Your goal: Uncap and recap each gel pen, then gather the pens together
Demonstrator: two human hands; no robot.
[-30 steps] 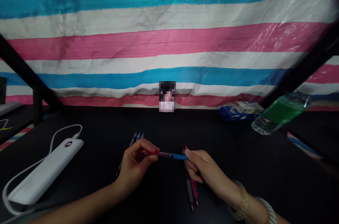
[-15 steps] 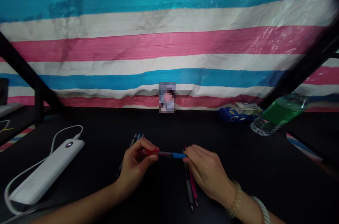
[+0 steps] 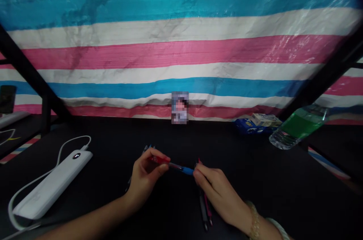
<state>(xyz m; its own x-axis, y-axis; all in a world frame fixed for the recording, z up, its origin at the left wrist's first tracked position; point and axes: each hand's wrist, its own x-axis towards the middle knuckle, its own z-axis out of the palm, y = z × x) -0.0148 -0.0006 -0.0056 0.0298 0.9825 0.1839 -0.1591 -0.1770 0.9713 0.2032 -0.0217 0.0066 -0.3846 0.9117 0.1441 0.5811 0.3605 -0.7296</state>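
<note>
A pen with a red part and a blue part (image 3: 181, 168) spans the gap between my two hands. My left hand (image 3: 147, 177) pinches its red end between thumb and fingers. At the blue end, the fingertips of my right hand (image 3: 218, 191) are closed on it. Beneath and beside my right hand lie a grey-and-black pen (image 3: 203, 209) and a pink pen (image 3: 207, 208), their upper parts partly covered. Several more pens (image 3: 146, 148) lie behind my left hand, mostly hidden by it.
On the black table (image 3: 119, 134), a white power bank (image 3: 53, 185) with a cable lies left. A tilted bottle of green liquid (image 3: 300, 124), a blue packet (image 3: 246, 126) and a small box (image 3: 266, 120) are back right. A blurred card (image 3: 180, 107) stands at the back.
The pen's blue end has tilted downward and shifted slightly left, along with my right hand's fingertips. My left hand keeps its grip. The whole view has shifted a little.
</note>
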